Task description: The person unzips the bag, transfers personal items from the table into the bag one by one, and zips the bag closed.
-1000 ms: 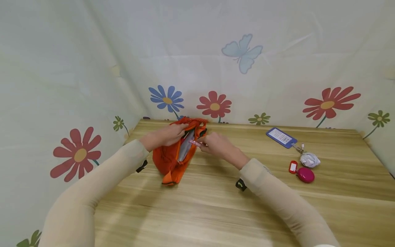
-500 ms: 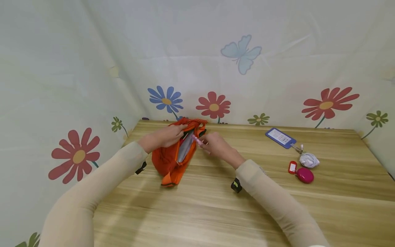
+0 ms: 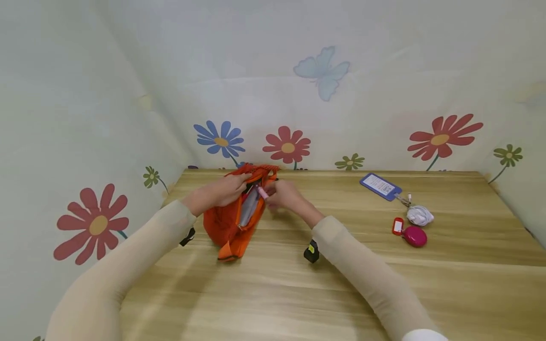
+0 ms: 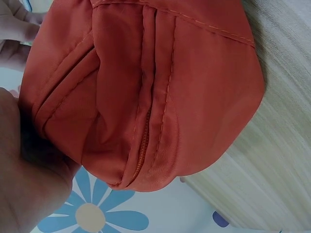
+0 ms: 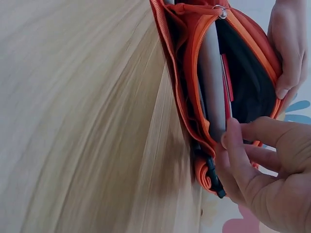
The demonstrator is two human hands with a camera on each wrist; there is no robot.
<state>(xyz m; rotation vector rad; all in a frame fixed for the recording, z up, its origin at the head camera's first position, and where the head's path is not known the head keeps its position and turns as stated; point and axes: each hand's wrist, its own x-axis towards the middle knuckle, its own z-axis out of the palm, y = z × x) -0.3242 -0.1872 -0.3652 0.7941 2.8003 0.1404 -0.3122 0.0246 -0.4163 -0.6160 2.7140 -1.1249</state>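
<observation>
Right hand [image 3: 283,194], the nearer one, has the pink tube [image 3: 262,192] pinched in its fingers, long axis toward ten o'clock, at the mouth of the bag [image 3: 220,221]; left hand [image 3: 222,190], at nine o'clock, grips the rim.

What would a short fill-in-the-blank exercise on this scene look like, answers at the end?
1. The left hand grips the edge of the orange bag, while the right hand pinches a slim item coloured ____.
2. In the head view, the red tag lies to the ____ of the round magenta item.
3. The card holder on the wooden table has a frame coloured ____.
4. The bundled cable is coloured ____.

Missing words: pink; left; blue; white.
</observation>
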